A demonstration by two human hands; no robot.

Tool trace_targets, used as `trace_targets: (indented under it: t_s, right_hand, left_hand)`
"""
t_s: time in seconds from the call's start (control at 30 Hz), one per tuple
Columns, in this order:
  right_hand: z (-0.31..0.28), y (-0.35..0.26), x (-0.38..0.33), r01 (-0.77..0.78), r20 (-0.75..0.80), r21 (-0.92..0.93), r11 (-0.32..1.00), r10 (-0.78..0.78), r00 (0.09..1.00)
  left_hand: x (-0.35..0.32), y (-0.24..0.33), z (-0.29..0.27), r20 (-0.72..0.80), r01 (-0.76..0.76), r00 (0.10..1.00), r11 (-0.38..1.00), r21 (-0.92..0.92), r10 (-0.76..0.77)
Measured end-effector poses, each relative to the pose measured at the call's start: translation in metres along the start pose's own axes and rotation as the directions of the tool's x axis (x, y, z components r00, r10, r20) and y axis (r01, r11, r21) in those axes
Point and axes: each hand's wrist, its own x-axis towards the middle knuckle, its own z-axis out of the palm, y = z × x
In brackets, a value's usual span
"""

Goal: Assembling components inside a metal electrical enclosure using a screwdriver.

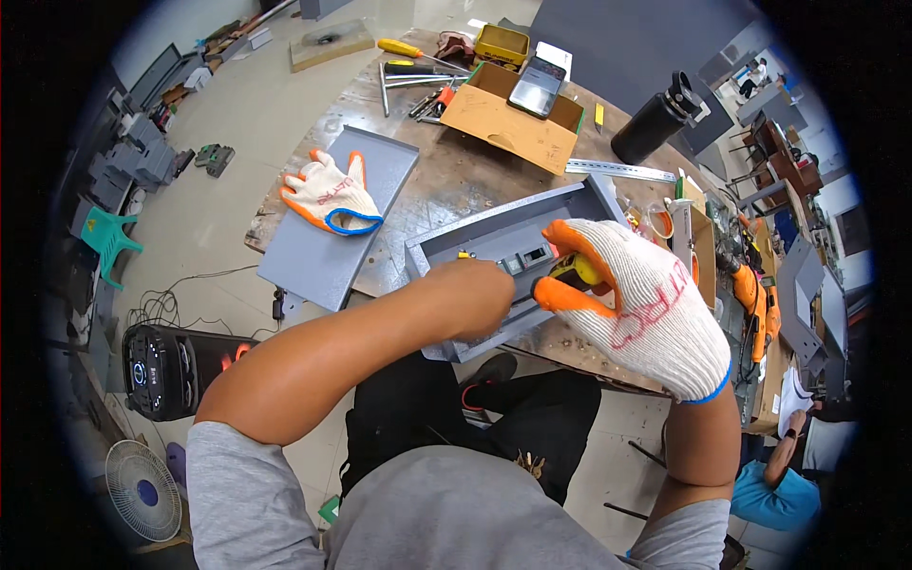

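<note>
A grey metal enclosure box (499,217), open at the top, lies on the workbench in front of me with a dark switch-like part (528,259) inside. My right hand (655,299), in a white knit glove with orange fingertips, is closed around a yellow and black tape measure (579,272) over the box's near right side. Bare, my left hand (478,296) is curled over the near wall of the box, beside the switch-like part. Its fingertips are hidden, so what they pinch cannot be made out.
Left of the box, a matching glove (337,193) rests on a grey metal panel (313,256). Further back are a cardboard box (513,128) with a phone (539,85) on it, hand tools (418,81) and a black bottle (654,123). An orange power tool (750,299) lies right.
</note>
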Motion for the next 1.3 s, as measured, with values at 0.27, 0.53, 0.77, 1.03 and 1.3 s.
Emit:
trace_targets:
  t_s: [0.27,0.53,0.77,1.03,1.3]
  right_hand:
    - [-0.002,0.009,-0.008,0.162,0.016,-0.168,0.972,-0.162,0.987]
    - [0.001,0.012,-0.007,0.114,-0.023,-0.095,0.989,-0.117,0.993]
    - [0.003,0.015,-0.001,0.099,-0.009,-0.156,0.983,-0.102,0.995]
    - [-0.001,0.008,-0.001,0.084,-0.002,-0.212,0.974,-0.086,0.996]
    - [0.007,0.015,0.002,0.098,-0.032,-0.179,0.979,-0.106,0.994]
  left_hand:
    - [-0.013,0.014,0.0,-0.037,-0.002,0.999,0.999,-0.052,0.0]
    - [-0.009,0.005,0.003,-0.058,-0.04,0.998,0.998,-0.04,0.037]
    - [-0.006,0.001,0.0,-0.067,-0.021,0.998,1.0,-0.019,0.02]
    - [-0.004,-0.001,0.001,-0.088,-0.006,0.996,1.0,-0.024,0.004]
    - [-0.008,0.006,-0.005,-0.115,0.053,0.992,0.996,-0.076,-0.061]
